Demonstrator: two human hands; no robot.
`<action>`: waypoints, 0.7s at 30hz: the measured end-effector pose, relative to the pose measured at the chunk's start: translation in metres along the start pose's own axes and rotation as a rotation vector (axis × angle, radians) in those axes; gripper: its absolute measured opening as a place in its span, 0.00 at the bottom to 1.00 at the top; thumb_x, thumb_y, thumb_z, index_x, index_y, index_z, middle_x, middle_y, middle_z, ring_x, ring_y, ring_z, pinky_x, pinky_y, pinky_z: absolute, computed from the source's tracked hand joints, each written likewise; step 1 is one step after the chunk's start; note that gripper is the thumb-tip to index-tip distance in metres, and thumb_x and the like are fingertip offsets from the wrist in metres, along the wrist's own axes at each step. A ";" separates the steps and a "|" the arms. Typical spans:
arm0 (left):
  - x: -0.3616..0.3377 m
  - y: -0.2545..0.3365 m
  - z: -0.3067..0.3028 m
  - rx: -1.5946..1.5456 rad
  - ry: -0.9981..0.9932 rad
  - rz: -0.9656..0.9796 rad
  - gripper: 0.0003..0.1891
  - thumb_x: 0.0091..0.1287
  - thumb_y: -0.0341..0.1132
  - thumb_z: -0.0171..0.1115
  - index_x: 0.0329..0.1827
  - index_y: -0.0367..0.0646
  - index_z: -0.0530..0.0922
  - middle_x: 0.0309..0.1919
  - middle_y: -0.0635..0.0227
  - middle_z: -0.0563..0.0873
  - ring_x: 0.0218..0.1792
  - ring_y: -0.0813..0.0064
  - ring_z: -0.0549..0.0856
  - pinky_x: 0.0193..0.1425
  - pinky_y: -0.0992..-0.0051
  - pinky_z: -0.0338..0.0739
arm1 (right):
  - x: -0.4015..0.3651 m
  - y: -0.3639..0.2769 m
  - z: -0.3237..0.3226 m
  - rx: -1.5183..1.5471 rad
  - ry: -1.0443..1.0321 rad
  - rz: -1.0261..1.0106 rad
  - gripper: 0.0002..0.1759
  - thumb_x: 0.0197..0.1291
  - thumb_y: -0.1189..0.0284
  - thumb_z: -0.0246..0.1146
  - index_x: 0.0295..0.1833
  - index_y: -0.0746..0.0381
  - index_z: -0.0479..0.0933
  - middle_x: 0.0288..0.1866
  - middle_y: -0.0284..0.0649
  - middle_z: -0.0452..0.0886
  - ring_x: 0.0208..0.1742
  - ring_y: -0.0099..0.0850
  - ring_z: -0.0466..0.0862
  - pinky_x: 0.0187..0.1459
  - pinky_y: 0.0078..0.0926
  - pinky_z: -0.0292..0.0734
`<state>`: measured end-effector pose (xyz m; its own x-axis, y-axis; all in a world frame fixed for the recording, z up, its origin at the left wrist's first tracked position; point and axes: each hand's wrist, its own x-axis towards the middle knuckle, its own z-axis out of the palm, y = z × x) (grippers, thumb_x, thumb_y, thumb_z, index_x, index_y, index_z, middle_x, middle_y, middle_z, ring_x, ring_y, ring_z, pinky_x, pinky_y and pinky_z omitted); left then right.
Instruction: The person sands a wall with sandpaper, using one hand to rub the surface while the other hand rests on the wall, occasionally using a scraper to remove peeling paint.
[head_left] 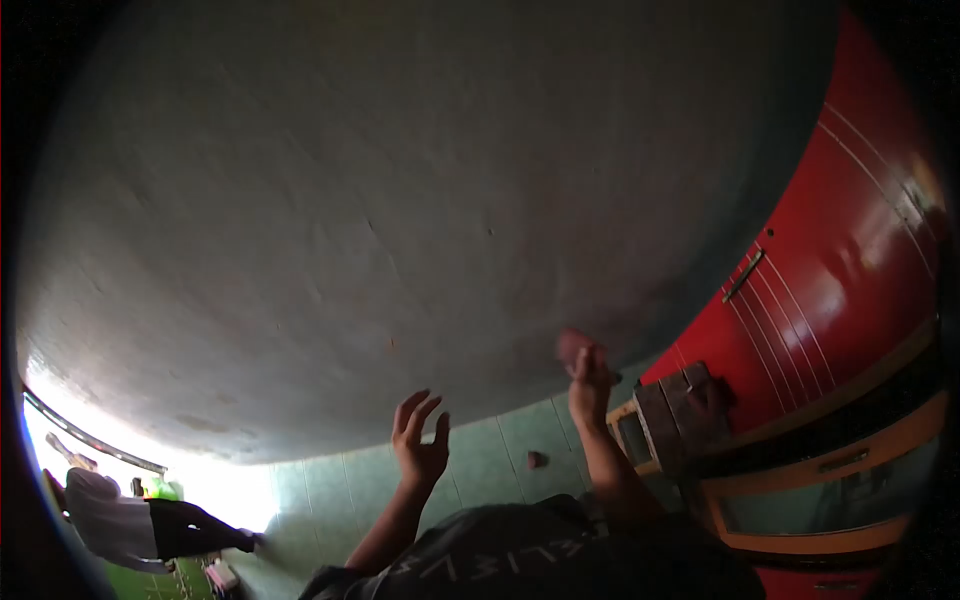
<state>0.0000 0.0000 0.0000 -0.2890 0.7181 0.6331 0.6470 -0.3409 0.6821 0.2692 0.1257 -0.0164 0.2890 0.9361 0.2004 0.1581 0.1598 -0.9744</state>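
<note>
My left hand is raised in front of the grey wall, its fingers spread and curved, with nothing in it. To the right, my right hand is closed around a reddish, blurred object held up near the wall. What that object is cannot be made out. Below and between the hands, a small brownish lump lies on the green tiled floor.
A red cabinet with a metal handle stands on the right, dark reddish blocks beside it. Below it is a wood-framed glass cabinet. At the lower left, another person is near a bright doorway.
</note>
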 end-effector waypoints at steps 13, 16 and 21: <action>0.018 -0.088 -0.127 0.175 -0.074 -0.219 0.16 0.60 0.23 0.71 0.52 0.43 0.84 0.57 0.54 0.83 0.62 0.51 0.83 0.65 0.56 0.78 | 0.094 -0.169 0.179 -0.066 0.503 -0.758 0.28 0.83 0.68 0.46 0.79 0.74 0.60 0.83 0.59 0.61 0.82 0.54 0.64 0.80 0.51 0.59; 0.030 -0.096 -0.140 0.224 -0.050 -0.192 0.16 0.59 0.23 0.73 0.50 0.43 0.85 0.56 0.55 0.84 0.60 0.53 0.84 0.62 0.58 0.81 | 0.092 -0.180 0.248 -0.228 0.461 -1.037 0.28 0.82 0.69 0.48 0.79 0.74 0.62 0.83 0.60 0.61 0.83 0.62 0.59 0.81 0.59 0.51; 0.043 -0.118 -0.162 0.267 -0.002 -0.278 0.16 0.60 0.22 0.71 0.51 0.44 0.85 0.57 0.55 0.84 0.62 0.53 0.83 0.65 0.56 0.78 | 0.096 -0.187 0.281 -0.302 0.364 -1.251 0.24 0.81 0.67 0.48 0.72 0.70 0.71 0.79 0.62 0.67 0.81 0.66 0.61 0.78 0.68 0.54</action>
<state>-0.2031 -0.0269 0.0065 -0.4785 0.7619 0.4364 0.7049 0.0370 0.7084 0.0024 0.2737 0.1568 0.0239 0.0680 0.9974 0.6869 0.7238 -0.0658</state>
